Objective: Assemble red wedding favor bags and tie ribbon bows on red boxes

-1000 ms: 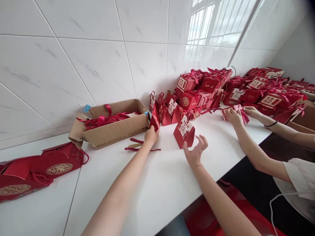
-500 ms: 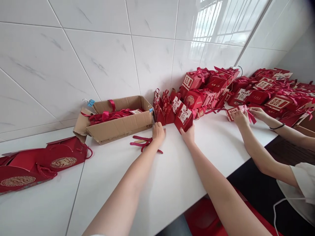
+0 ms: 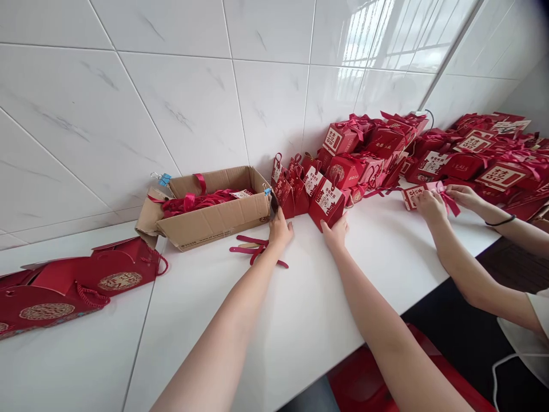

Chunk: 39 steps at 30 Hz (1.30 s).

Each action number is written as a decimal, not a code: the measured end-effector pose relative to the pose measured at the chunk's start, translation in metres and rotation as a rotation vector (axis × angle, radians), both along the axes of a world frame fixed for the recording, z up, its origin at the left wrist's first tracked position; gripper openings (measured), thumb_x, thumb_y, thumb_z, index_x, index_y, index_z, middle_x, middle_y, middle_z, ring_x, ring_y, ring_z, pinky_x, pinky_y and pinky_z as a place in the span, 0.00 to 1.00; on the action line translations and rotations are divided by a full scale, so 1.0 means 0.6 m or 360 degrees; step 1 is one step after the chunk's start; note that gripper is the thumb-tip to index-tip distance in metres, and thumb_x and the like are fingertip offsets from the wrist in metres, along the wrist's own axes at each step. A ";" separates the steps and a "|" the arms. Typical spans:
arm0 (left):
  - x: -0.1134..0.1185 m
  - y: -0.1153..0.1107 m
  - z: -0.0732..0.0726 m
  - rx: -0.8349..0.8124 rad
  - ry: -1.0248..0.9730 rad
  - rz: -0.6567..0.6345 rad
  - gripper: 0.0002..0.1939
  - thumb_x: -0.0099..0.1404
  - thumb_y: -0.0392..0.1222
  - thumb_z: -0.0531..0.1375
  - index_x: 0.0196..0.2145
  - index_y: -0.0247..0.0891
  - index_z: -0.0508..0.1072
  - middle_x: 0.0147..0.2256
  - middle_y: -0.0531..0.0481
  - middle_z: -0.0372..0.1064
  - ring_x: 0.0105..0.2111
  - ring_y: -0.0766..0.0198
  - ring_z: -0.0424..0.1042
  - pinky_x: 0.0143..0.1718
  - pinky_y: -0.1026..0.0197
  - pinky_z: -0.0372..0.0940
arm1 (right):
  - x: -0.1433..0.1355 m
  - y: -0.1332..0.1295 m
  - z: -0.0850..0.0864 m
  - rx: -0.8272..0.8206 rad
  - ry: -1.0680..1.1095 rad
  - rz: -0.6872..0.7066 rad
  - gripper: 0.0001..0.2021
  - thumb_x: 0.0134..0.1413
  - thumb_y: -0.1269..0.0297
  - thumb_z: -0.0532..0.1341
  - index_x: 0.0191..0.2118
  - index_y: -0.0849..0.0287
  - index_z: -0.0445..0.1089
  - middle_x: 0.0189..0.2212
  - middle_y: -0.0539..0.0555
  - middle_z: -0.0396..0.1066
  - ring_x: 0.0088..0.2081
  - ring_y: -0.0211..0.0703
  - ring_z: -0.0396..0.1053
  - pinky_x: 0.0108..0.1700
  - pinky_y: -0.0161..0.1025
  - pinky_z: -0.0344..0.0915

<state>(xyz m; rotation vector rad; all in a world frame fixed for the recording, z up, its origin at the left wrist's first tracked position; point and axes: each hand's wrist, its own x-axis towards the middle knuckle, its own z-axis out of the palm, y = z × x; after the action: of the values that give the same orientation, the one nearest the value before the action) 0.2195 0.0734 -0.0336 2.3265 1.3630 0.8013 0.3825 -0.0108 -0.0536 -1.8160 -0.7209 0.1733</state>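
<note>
Several red gift boxes with ribbon loops and white-and-red tags stand in a short row against the tiled wall. My left hand [image 3: 281, 230] touches the lower edge of the leftmost gift box [image 3: 283, 194], its thumb apart from the fingers. At the other end of the row, my right hand [image 3: 337, 233] grips the bottom corner of the front gift box [image 3: 326, 205], thumb at its front; the fingers behind are partly hidden. Some dark red ribbon strips [image 3: 257, 249] lie on the table beside my left wrist.
A cardboard carton [image 3: 214, 223] full of red ribbons stands left of the row. Two larger red boxes [image 3: 122, 266] lie at far left. Finished-looking red boxes [image 3: 386, 143] are piled at right, where a co-worker's hands [image 3: 433, 203] handle a ribboned box on the white table [image 3: 206, 320].
The view has shifted slightly, so everything sits a little further right. Both my hands stay at the two ends of the row, and the co-worker's hands remain on the ribboned box.
</note>
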 end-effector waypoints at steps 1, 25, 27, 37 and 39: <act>-0.001 0.001 0.000 -0.0024 -0.0006 -0.0017 0.35 0.64 0.37 0.52 0.65 0.27 0.44 0.60 0.30 0.56 0.58 0.47 0.61 0.58 0.50 0.57 | 0.002 0.001 -0.001 -0.0004 0.0001 -0.0010 0.52 0.40 0.52 0.61 0.67 0.67 0.33 0.63 0.69 0.46 0.64 0.67 0.40 0.62 0.63 0.43; -0.071 0.008 0.170 -0.0314 -0.0764 -0.0085 0.32 0.67 0.62 0.40 0.19 0.38 0.65 0.16 0.51 0.63 0.18 0.67 0.66 0.26 0.64 0.63 | -0.057 -0.066 0.067 0.0671 -0.0602 -0.0290 0.32 0.55 0.52 0.51 0.62 0.61 0.48 0.62 0.66 0.47 0.64 0.57 0.46 0.62 0.59 0.44; -0.082 0.002 0.185 -0.0296 -0.0853 -0.0087 0.33 0.67 0.63 0.39 0.17 0.39 0.63 0.12 0.54 0.55 0.14 0.69 0.59 0.22 0.64 0.59 | -0.075 -0.071 0.076 0.0715 -0.0760 -0.0207 0.28 0.56 0.54 0.50 0.61 0.59 0.50 0.60 0.65 0.50 0.62 0.56 0.49 0.61 0.60 0.47; -0.342 -0.103 0.196 0.0181 -0.0638 0.0128 0.28 0.66 0.58 0.47 0.17 0.39 0.64 0.15 0.53 0.55 0.18 0.67 0.59 0.23 0.64 0.56 | -0.128 -0.069 0.048 0.0744 -0.0885 0.0293 0.20 0.57 0.61 0.51 0.55 0.57 0.57 0.57 0.64 0.55 0.60 0.55 0.52 0.60 0.61 0.49; -0.419 -0.118 0.167 0.0394 -0.0353 0.0467 0.21 0.65 0.55 0.50 0.22 0.40 0.66 0.19 0.53 0.60 0.22 0.65 0.63 0.28 0.63 0.60 | -0.173 -0.078 0.036 0.0730 -0.1015 0.0685 0.20 0.56 0.63 0.53 0.55 0.55 0.57 0.57 0.63 0.55 0.60 0.56 0.53 0.59 0.61 0.51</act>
<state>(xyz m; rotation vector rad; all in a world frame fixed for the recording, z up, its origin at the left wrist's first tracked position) -0.0322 0.0028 0.0665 2.1515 1.6015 1.3422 0.2789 -0.0574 -0.0322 -1.2459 -1.4672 -0.2895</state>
